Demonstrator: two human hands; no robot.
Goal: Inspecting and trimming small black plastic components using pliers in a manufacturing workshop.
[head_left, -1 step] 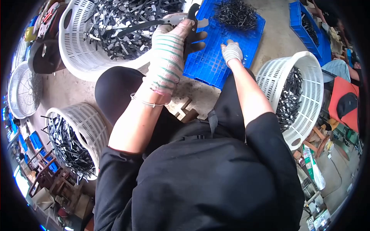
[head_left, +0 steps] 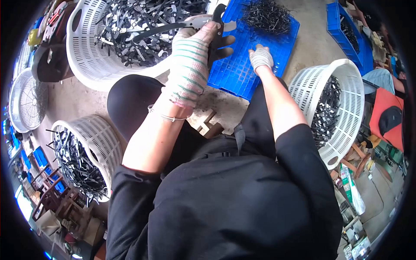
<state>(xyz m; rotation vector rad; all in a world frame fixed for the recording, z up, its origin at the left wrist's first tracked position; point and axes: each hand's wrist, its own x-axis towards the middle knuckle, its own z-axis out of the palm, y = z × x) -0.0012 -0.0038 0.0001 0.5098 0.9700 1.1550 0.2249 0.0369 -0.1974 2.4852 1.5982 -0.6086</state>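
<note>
My left hand (head_left: 197, 41), in a striped knit glove with dark fingers, is closed around a flat metal part with a long, curved black handle (head_left: 160, 30). A silver plate with holes shows by the thumb, and a second black curved piece rises beside it. Beyond that hand stands a big white basket (head_left: 80, 65) full of similar black and silver parts (head_left: 134, 37). Over the blue plastic tray (head_left: 234, 78), my gloved right hand (head_left: 261, 57) has its fingers drawn together. Anything between them is too small to tell. A heap of thin black pieces (head_left: 266, 17) lies just past it.
White baskets of black metal parts stand at my left (head_left: 102, 134) and right (head_left: 349, 93). A blue crate (head_left: 338, 21) is at the far right, near another person's arm (head_left: 398, 82). Between my legs is a small wooden piece (head_left: 208, 123) on the concrete floor.
</note>
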